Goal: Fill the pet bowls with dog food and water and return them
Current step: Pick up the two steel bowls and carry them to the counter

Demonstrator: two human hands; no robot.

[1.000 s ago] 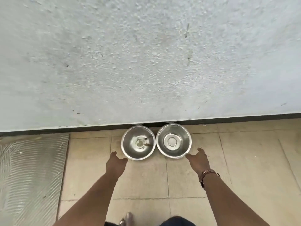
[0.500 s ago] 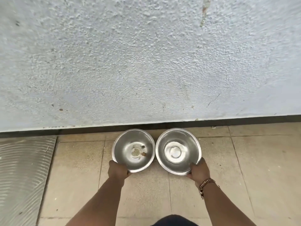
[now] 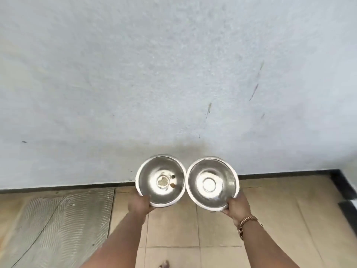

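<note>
Two shiny steel pet bowls are held up off the floor, side by side with rims nearly touching. My left hand [image 3: 140, 205] grips the near rim of the left bowl [image 3: 152, 171], which holds a crusty spot and two brown kibble bits at its bottom. My right hand [image 3: 236, 208], with a gold-toned watch on the wrist, grips the near rim of the right bowl [image 3: 222, 171], which has nothing in it. Both bowls tilt slightly toward me.
A rough pale wall [image 3: 173, 74] fills the view ahead, with a dark skirting strip [image 3: 77, 186] at its foot. Beige floor tiles [image 3: 173, 229] lie below my arms. A grey ridged patch of floor [image 3: 58, 219] lies at the left. A toe shows at the bottom edge.
My hands reached the bowls on the floor by the wall, closed on their near rims, and have lifted both bowls up. The view has tilted upward.
</note>
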